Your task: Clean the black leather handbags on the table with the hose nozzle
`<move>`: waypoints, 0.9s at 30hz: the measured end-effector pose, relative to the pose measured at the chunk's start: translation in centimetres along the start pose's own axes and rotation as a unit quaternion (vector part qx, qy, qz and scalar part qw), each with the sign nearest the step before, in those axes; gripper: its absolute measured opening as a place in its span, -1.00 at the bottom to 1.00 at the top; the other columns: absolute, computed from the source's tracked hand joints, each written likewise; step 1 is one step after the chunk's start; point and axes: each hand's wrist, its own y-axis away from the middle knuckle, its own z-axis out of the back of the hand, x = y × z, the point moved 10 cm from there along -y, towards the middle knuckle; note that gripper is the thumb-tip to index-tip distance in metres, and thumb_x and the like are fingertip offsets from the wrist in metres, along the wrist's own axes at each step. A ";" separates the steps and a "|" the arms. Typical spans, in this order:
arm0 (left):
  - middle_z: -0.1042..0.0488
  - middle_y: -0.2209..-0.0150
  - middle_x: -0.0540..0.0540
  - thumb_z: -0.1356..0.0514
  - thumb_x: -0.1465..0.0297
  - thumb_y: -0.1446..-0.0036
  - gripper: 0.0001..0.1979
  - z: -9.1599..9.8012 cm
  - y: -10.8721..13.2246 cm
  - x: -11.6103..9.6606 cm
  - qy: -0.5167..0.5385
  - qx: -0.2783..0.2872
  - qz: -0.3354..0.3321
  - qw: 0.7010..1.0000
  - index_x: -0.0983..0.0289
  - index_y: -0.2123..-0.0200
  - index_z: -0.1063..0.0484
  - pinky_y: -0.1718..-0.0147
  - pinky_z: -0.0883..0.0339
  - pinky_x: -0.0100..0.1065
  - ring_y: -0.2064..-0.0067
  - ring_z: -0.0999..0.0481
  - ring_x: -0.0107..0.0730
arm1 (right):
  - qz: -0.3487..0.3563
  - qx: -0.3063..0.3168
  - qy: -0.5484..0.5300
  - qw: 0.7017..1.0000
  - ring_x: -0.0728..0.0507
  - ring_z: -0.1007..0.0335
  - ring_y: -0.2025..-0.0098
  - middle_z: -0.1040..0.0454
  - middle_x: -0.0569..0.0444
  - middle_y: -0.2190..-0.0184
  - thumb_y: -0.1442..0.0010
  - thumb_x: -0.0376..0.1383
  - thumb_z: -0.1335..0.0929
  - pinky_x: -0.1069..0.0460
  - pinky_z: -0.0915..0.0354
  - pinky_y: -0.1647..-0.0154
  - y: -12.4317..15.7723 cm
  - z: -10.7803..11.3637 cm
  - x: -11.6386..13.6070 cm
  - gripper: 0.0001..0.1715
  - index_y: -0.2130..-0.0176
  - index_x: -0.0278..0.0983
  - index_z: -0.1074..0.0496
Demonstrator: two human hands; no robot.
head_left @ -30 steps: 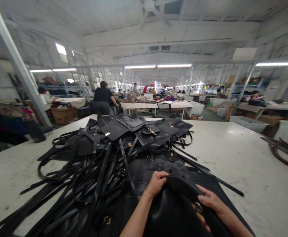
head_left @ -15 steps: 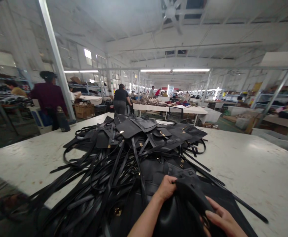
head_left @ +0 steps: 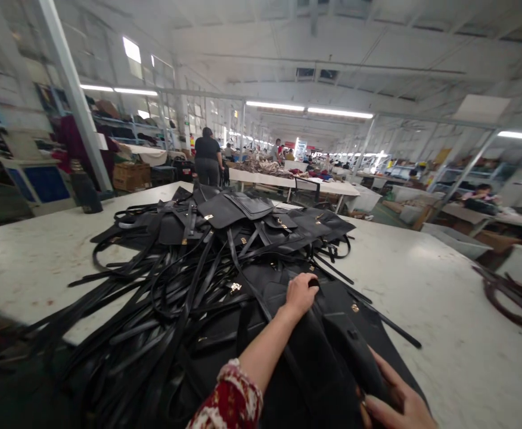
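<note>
A black leather bag [head_left: 319, 363] lies in front of me at the near end of a heap of similar black bags. My left hand [head_left: 301, 293] is closed on its far upper edge, fingers curled over the leather. At the near right, my right hand [head_left: 397, 393] grips the bag's folded edge with thumb and fingers, partly cut off by the frame's bottom. The heap of black bags [head_left: 238, 211] shows flat panels with small gold clasps. Many long black straps [head_left: 162, 310] trail to the left and over the table's edge.
The pale worktable [head_left: 426, 274] spreads under the heap. Dark brown straps [head_left: 511, 298] lie at its right edge. A dark bottle [head_left: 86, 189] stands at the back left by a metal post [head_left: 71, 83]. A person in dark clothes [head_left: 207, 156] stands beyond the table.
My left hand has moved farther forward along the bag, and its red patterned sleeve now shows. My right hand still grips the bag's edge. The view has shifted, bringing brown straps in at right.
</note>
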 end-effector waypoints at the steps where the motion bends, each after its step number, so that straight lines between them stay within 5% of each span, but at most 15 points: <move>1: -0.41 0.11 0.14 -0.14 0.40 0.07 -0.63 0.4 0.8 0.4 -0.022 0.020 -0.006 1.000 0.21 0.10 -0.38 0.03 -0.10 -0.25 0.06 -0.33 -0.22 | -0.003 0.008 -0.006 1.000 -0.33 -0.41 0.17 -0.49 -0.12 0.18 0.26 -0.14 -0.44 -0.07 -0.35 0.21 0.2 -0.7 -0.4 0.00 -0.14 -0.35 -0.14; 3: -0.37 0.08 0.18 -0.18 0.38 0.10 -0.55 2.4 2.7 1.8 -0.064 0.049 -0.013 0.997 0.23 0.05 -0.34 -0.02 -0.03 -0.16 0.01 -0.29 -0.16 | -0.016 0.022 -0.026 0.999 -0.31 -0.42 0.20 -0.48 -0.13 0.17 0.26 -0.18 -0.44 -0.06 -0.35 0.22 0.4 -2.0 -1.5 0.02 -0.15 -0.39 -0.10; 7: -0.21 -0.09 0.20 -0.21 0.32 0.12 -0.44 9.7 7.3 5.7 -0.142 0.064 -0.011 0.988 0.19 -0.03 -0.25 -0.10 0.16 -0.01 -0.14 -0.08 -0.06 | -0.019 0.026 -0.059 0.998 -0.29 -0.44 0.26 -0.45 -0.13 0.13 0.25 -0.21 -0.43 -0.06 -0.37 0.32 0.8 -3.9 -3.5 0.02 -0.16 -0.38 -0.07; 11: -0.18 -0.12 0.13 -0.18 0.22 0.09 -0.47 15.4 11.6 8.7 -0.203 0.081 -0.002 0.976 0.12 -0.02 -0.27 -0.08 0.02 -0.10 -0.14 -0.10 -0.13 | -0.001 0.006 -0.071 0.997 -0.27 -0.42 0.22 -0.46 -0.09 0.15 0.23 -0.24 -0.43 -0.06 -0.36 0.26 0.8 -4.0 -3.8 0.00 -0.16 -0.36 -0.06; 14: -0.29 -0.02 0.11 -0.15 0.20 0.06 -0.60 17.5 14.1 8.9 -0.160 0.025 0.002 0.987 0.16 0.11 -0.38 -0.06 -0.05 -0.17 -0.06 -0.22 -0.17 | 0.002 0.008 -0.064 0.998 -0.28 -0.35 0.08 -0.44 -0.07 0.10 0.25 -0.31 -0.44 -0.04 -0.32 0.14 0.8 -4.0 -3.7 -0.04 -0.13 -0.35 -0.13; 17: -0.43 0.30 0.05 -0.13 0.16 0.05 -0.73 18.1 15.5 9.2 -0.095 -0.056 0.058 0.992 0.22 0.39 -0.45 0.16 -0.20 -0.30 0.20 -0.37 -0.24 | -0.002 0.028 -0.061 0.998 -0.26 -0.37 0.12 -0.42 -0.06 0.08 0.23 -0.38 -0.42 -0.02 -0.34 0.20 1.2 -4.5 -2.9 -0.06 -0.15 -0.33 -0.09; 20: -0.28 0.61 -0.06 -0.14 0.13 0.08 -0.67 17.3 15.7 10.0 -0.004 -0.080 0.133 0.988 0.26 0.65 -0.31 0.46 -0.12 -0.42 0.48 -0.28 -0.42 | 0.003 0.082 -0.063 0.995 -0.18 -0.41 0.28 -0.45 -0.02 0.15 0.18 -0.45 -0.37 0.03 -0.35 0.37 2.1 -6.5 -0.7 -0.08 -0.16 -0.28 -0.05; 23: -0.15 0.70 -0.11 -0.17 0.12 0.14 -0.62 16.3 15.3 10.5 0.093 -0.073 0.186 0.975 0.28 0.72 -0.17 0.56 -0.01 -0.46 0.58 -0.15 -0.53 | 0.003 0.169 -0.072 0.983 -0.09 -0.40 0.40 -0.47 0.09 0.32 0.21 -0.53 -0.35 0.11 -0.31 0.50 2.9 -10.3 1.8 -0.10 -0.13 -0.22 -0.12; 27: -0.28 0.64 -0.09 -0.17 0.13 0.14 -0.69 14.3 15.1 10.8 0.203 -0.020 0.227 0.952 0.28 0.58 -0.28 0.56 -0.06 -0.48 0.57 -0.23 -0.51 | -0.054 0.278 -0.067 0.957 0.02 -0.28 0.69 -0.43 0.17 0.49 0.24 -0.51 -0.36 0.16 -0.22 0.75 2.7 -15.9 2.3 -0.09 -0.12 -0.21 -0.13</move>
